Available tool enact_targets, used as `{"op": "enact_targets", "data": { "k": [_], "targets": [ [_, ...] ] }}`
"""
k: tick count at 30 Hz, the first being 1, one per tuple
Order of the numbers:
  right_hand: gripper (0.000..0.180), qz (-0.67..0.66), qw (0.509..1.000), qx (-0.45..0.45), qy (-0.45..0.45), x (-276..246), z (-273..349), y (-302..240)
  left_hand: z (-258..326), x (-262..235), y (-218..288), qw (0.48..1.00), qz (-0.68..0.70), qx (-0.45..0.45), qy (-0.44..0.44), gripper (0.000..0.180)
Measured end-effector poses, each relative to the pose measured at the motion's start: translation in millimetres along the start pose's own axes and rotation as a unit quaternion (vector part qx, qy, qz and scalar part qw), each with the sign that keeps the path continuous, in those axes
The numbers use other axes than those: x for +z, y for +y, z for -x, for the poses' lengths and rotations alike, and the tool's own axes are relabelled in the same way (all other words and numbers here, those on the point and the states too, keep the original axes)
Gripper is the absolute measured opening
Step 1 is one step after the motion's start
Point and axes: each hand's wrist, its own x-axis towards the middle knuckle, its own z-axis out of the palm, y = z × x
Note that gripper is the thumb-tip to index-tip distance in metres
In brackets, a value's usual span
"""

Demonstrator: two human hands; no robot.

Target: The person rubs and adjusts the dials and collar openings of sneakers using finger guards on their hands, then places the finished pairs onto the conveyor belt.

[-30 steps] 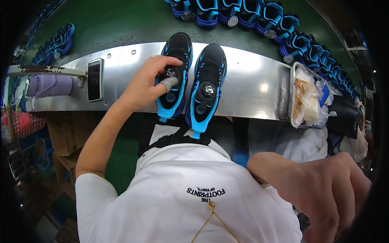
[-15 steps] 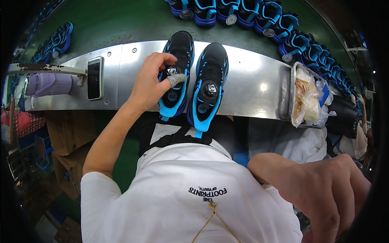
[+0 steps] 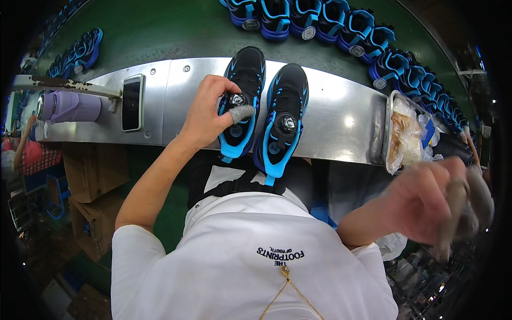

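Two black-and-blue sneakers lie side by side with their toes pointing away from me, the left sneaker and the right sneaker. Each carries a round lacing dial on its tongue and a bright blue heel loop. My left hand grips the left sneaker's dial, index finger on the far side and tape-wrapped thumb on the near side. The dial of the right sneaker is untouched. Out to the right, my right hand is raised off the bench, smeared by motion, with grey wrapping on some fingers.
The sneakers rest on a metal bench edge beside a green belt bearing rows of similar shoes. At left are a phone and a purple bottle. A metal tray with plastic-wrapped items stands at right.
My right hand has swung up and away from my body, and its fingers now show. My left hand stays at the left sneaker's dial. The whole view has shifted slightly.
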Motion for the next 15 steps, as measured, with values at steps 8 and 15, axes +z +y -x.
{"op": "enact_targets", "data": {
  "k": [8,15],
  "targets": [
    [0.041,0.274,0.927,-0.030,0.256,-78,15,34,-10,-23,1,0.989,0.061,0.075,-0.108,0.034],
    [0.043,0.300,0.863,0.083,0.399,-137,38,54,61,10,77,0.925,-0.250,0.131,-0.254,0.073]
  ]
}}
